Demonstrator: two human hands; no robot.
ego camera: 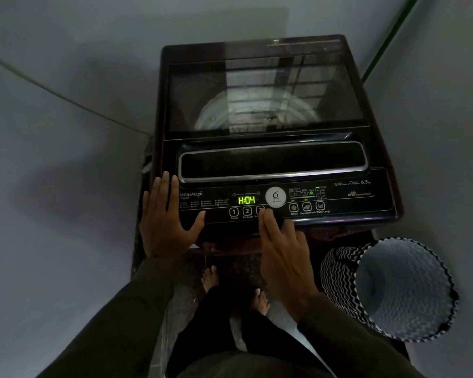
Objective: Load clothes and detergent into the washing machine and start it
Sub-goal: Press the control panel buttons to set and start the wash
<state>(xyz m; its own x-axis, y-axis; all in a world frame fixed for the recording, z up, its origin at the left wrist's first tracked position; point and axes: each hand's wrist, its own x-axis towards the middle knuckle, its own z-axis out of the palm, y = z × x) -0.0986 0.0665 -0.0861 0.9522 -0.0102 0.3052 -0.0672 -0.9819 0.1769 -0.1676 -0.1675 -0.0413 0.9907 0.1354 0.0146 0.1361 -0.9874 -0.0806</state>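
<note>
A dark top-loading washing machine (276, 124) stands in front of me with its glass lid (265, 94) closed; the steel drum shows faintly through it. Its control panel (339, 200) is lit and the green display (246, 200) reads H:04. My left hand (165, 219) lies flat and open on the panel's left corner. My right hand (281, 249) reaches to the panel with its forefinger tip on the third numbered button (260, 210), beside the Power and Program buttons. No clothes or detergent are in sight.
A black-and-white zigzag laundry basket (393, 290) stands empty on the floor at the right, by the machine's front corner. Grey walls close in on both sides. A green hose (385, 42) runs down the right wall. My bare feet (235, 287) stand before the machine.
</note>
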